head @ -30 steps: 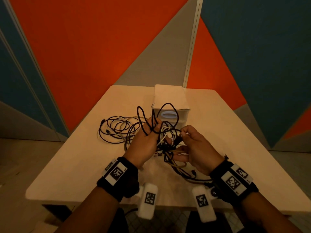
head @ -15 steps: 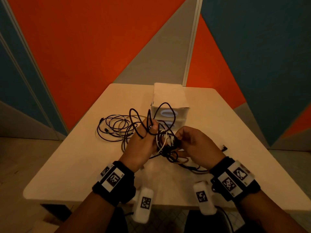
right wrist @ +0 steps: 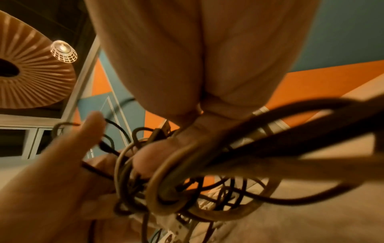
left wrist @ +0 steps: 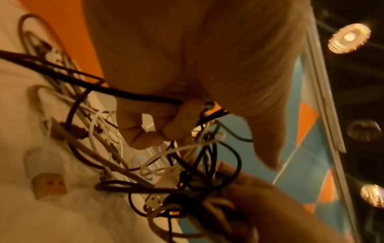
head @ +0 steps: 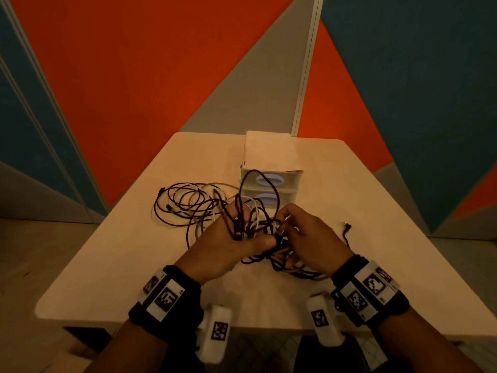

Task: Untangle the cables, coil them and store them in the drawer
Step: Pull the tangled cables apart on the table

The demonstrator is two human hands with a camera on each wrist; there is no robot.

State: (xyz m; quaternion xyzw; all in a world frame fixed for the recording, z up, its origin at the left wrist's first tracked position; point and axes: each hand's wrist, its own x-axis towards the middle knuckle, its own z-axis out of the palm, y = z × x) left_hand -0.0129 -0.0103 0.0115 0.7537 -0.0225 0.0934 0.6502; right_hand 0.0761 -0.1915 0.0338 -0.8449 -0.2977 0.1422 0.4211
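Observation:
A knot of black and white cables [head: 258, 232] hangs between both hands above the table's middle. My left hand [head: 236, 238] has its fingers curled round black strands of the cable tangle [left wrist: 145, 98], with loops draped over its back. My right hand [head: 301, 232] pinches the same cable tangle [right wrist: 187, 172] from the right, strands looped round its fingers. More loose loops [head: 188, 205] of the cables trail left onto the table. Behind the hands stands a small white drawer unit [head: 269, 168] with both drawers closed.
The pale wooden table [head: 134, 265] has bare surface at the front left and along the right. One black plug end [head: 347, 227] lies on the table right of my right hand. Orange, grey and teal wall panels [head: 161, 76] stand behind the table.
Both hands have drawn closer together around the knot, and the tangle has bunched tighter between them. The black loop over my left hand has shifted.

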